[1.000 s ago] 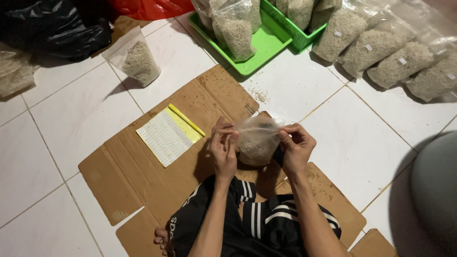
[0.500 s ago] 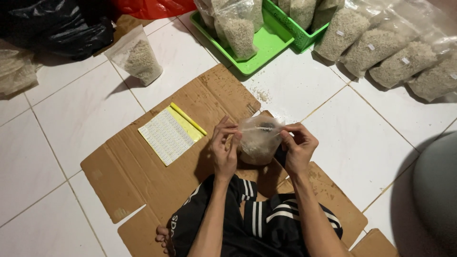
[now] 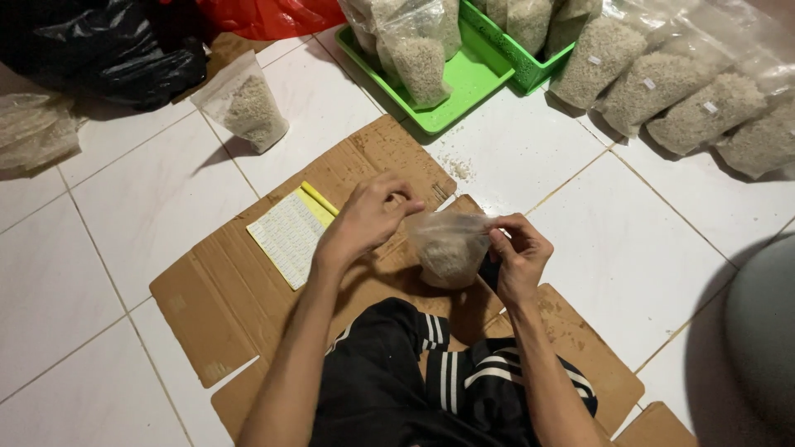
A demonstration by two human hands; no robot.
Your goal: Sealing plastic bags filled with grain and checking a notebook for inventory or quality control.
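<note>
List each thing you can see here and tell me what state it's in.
Small bag: part full of grain, top pinched by right hand.
Left hand: at the bag's top corner, above the cardboard.
Sticker sheet: flat on the cardboard.
Green tray: holds filled bags.
Bags at right: filled, lying in a row.
Lone bag: part full, upright on the tiles.

White tiled floor (image 3: 124,240) beneath me carries flattened cardboard (image 3: 240,290) and a green tray (image 3: 464,83). A yellow-edged sticker sheet (image 3: 290,232) lies on my cardboard; grain-filled bags (image 3: 662,83) rest on the tiles.
</note>
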